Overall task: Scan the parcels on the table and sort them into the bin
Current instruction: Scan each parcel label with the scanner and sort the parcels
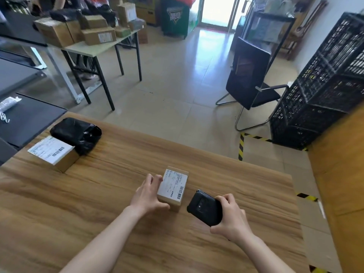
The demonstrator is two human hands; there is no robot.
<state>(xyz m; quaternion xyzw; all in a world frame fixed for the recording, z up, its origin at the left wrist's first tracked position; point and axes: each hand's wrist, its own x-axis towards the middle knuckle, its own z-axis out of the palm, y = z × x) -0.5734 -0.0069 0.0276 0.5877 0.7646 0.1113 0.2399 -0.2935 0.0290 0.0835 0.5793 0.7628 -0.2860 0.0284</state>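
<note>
A small cardboard parcel (173,187) with a white barcode label on top lies on the wooden table (118,194). My left hand (148,195) grips its left side, thumb at the near edge and fingers at the far corner. Just right of the parcel, my right hand (231,217) holds a black handheld scanner (204,207) tilted toward the label. Farther left on the table rest a second labelled cardboard box (52,152) and a black plastic-wrapped parcel (76,133) touching it. A large brown cardboard bin (342,164) stands to the right of the table.
Stacked black plastic crates (319,81) and a black chair (250,81) stand at the right on the tiled floor. Yellow-black tape (241,145) marks the floor. A far table (102,46) carries several cardboard boxes. A dark surface (25,119) adjoins the table at left.
</note>
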